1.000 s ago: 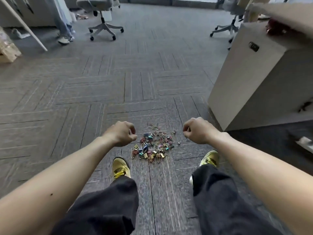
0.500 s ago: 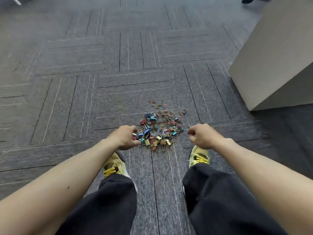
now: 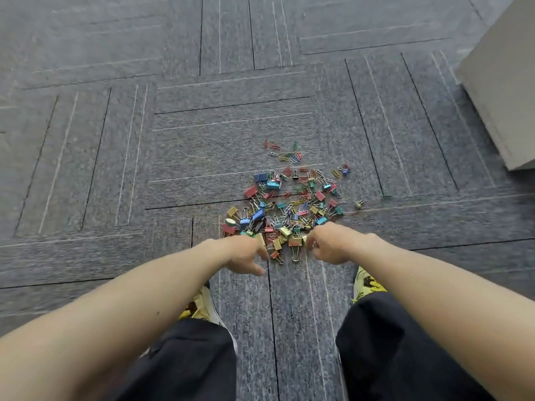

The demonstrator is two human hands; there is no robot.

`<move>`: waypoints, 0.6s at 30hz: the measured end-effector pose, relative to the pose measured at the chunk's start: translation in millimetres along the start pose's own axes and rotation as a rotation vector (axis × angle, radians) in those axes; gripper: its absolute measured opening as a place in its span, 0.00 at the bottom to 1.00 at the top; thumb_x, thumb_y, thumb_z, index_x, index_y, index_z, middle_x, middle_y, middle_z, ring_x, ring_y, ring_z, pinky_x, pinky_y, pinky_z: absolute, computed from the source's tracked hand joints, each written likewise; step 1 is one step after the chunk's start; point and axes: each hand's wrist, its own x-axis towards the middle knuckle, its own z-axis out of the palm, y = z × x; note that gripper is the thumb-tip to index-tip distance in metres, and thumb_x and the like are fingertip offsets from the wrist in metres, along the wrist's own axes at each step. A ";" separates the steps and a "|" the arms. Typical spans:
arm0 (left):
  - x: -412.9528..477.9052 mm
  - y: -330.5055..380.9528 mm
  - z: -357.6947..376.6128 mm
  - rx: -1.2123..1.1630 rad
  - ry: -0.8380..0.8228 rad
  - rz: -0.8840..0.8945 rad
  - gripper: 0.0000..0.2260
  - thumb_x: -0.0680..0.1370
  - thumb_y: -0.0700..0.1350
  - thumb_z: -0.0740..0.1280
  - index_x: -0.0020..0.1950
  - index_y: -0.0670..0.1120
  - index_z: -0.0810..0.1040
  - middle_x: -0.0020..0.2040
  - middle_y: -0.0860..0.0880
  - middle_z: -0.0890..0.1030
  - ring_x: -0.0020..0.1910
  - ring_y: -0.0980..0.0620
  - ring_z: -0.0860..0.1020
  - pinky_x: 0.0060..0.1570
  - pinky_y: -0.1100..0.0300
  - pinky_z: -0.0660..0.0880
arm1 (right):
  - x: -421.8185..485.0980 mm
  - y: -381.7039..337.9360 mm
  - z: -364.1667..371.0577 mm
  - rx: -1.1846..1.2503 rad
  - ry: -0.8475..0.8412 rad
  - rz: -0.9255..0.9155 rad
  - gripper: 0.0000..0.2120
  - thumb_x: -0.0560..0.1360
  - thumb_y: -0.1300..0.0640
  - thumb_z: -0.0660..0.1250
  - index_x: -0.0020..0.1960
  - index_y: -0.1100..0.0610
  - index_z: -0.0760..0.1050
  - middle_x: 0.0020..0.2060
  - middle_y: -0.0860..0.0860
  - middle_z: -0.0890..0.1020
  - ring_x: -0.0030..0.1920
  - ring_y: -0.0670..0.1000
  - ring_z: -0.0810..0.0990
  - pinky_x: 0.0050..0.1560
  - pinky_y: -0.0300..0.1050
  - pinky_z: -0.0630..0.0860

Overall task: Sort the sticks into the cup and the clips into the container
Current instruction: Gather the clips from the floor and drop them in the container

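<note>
Multicoloured clips [image 3: 289, 211]; left hand [image 3: 246, 254], right hand [image 3: 330, 245] low at their near edge, fingers seemingly curled, grip unclear.

Multicoloured clips [image 3: 285, 209], grey line-patterned carpet [image 3: 202, 146], yellow shoes [image 3: 367, 282], black trousers [image 3: 188, 363], off-white cabinet [image 3: 503, 82]

No legible text, label, brand or number found on the binder clips [image 3: 286, 209], carpet tiles [image 3: 115, 140], yellow shoes [image 3: 367, 282] or white cabinet [image 3: 503, 91].
</note>
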 end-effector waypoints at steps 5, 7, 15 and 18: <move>38.7 8.4 10.2 0.083 0.000 0.139 0.24 0.78 0.59 0.65 0.72 0.54 0.69 0.64 0.47 0.72 0.62 0.47 0.71 0.59 0.53 0.70 | 26.3 11.1 23.3 -0.051 -0.109 -0.038 0.20 0.76 0.63 0.59 0.65 0.53 0.77 0.61 0.53 0.80 0.60 0.56 0.79 0.60 0.52 0.78; 47.2 10.2 12.4 0.079 0.087 0.140 0.21 0.78 0.56 0.65 0.71 0.54 0.69 0.61 0.47 0.70 0.59 0.47 0.70 0.58 0.52 0.70 | 33.2 14.8 33.8 -0.039 -0.105 -0.044 0.18 0.76 0.61 0.60 0.63 0.52 0.78 0.58 0.52 0.80 0.60 0.56 0.78 0.60 0.52 0.77; 54.6 -8.1 29.3 -0.147 0.526 0.004 0.19 0.76 0.55 0.66 0.65 0.52 0.73 0.54 0.51 0.70 0.53 0.51 0.72 0.55 0.51 0.77 | 45.4 19.0 40.5 0.111 0.097 -0.002 0.24 0.78 0.57 0.58 0.74 0.51 0.65 0.64 0.55 0.69 0.64 0.58 0.70 0.63 0.60 0.73; 51.2 -19.2 34.4 -0.212 0.843 -0.208 0.26 0.71 0.61 0.71 0.63 0.51 0.71 0.61 0.48 0.68 0.56 0.48 0.73 0.59 0.50 0.75 | 47.2 19.3 36.4 0.192 0.176 0.020 0.20 0.77 0.58 0.60 0.70 0.54 0.70 0.63 0.54 0.69 0.62 0.56 0.72 0.62 0.56 0.75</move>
